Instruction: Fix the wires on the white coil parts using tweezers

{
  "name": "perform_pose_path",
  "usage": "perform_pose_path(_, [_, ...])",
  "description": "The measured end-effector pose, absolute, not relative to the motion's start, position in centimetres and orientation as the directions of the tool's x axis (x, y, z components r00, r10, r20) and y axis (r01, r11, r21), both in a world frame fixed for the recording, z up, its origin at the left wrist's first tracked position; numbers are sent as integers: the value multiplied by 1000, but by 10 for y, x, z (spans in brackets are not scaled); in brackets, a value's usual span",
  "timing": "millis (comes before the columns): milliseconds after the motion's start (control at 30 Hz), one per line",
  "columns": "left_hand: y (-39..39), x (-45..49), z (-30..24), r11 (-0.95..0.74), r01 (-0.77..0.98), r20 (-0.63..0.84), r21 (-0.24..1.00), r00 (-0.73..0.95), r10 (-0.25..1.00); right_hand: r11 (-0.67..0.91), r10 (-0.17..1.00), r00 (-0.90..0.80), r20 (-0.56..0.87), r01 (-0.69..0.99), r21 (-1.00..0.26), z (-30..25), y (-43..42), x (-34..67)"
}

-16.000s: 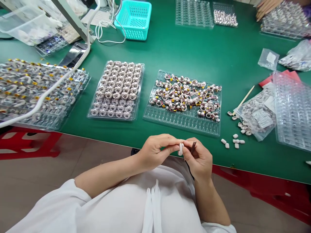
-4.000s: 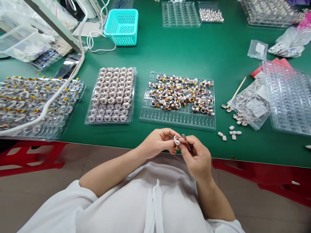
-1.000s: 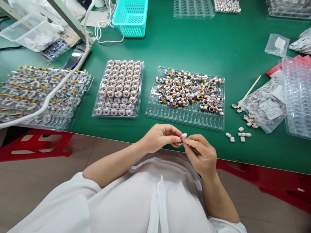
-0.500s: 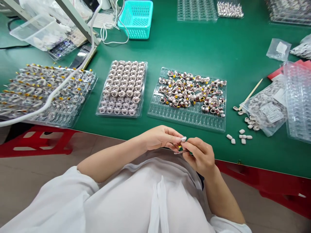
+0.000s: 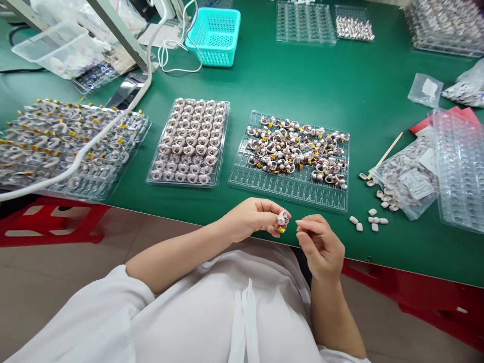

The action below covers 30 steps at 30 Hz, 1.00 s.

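Note:
My left hand (image 5: 254, 219) pinches a small pinkish-white earpiece part (image 5: 283, 219) with a yellow tab hanging under it, at the near edge of the green table (image 5: 313, 85). My right hand (image 5: 320, 245) sits just to the right of it, a little apart, fingers curled; whether it holds a thin tool is hidden. Straight ahead lies a clear tray (image 5: 287, 186) heaped with loose parts of the same kind (image 5: 295, 148). Left of that is a tray of parts set in neat rows (image 5: 189, 141).
A large stack of filled trays (image 5: 64, 146) with a white hose (image 5: 113, 118) across it lies at left. Small white caps (image 5: 368, 221), a bag of parts (image 5: 406, 176), a wooden stick (image 5: 384, 154) and empty trays (image 5: 459, 171) are at right. A teal basket (image 5: 214, 35) stands behind.
My hands have drawn apart: the right hand moved away to the right of the part, and the brown tool seen in it before no longer shows. The left hand keeps the part.

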<state>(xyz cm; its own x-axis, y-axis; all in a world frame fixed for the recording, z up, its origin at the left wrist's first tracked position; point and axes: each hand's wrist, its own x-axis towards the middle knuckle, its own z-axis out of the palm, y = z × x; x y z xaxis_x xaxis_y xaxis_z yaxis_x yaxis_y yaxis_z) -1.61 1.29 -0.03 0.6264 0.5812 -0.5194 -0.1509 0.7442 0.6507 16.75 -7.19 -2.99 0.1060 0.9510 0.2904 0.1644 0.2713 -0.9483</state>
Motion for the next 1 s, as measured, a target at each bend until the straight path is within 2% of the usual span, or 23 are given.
perform_pose_path(100, [9,-11,3,680,-199,-475,706,580,662,196,937,297,185,-6,-981,-37,-75,159])
perform_pose_path(233, [6,-6,7,627,-206,-433,751,564,704,125,940,326,102,-51,-991,-42,-77,152])
perform_pose_path(567, [2,-4,14,571,-221,-405,791,511,758,194,920,337,200,53,-980,-29,-74,150])
perform_pose_path(767, [1,-8,15,549,-217,-388,807,506,770,154,941,283,184,122,-980,-22,-78,149])
perform_pose_path(900, [-2,-8,14,507,-218,-365,834,470,803,227,925,235,297,285,-931,-19,-84,149])
perform_pose_path(1000, [-4,-7,13,477,-213,-351,853,442,825,282,902,231,365,324,-903,-16,-84,149])
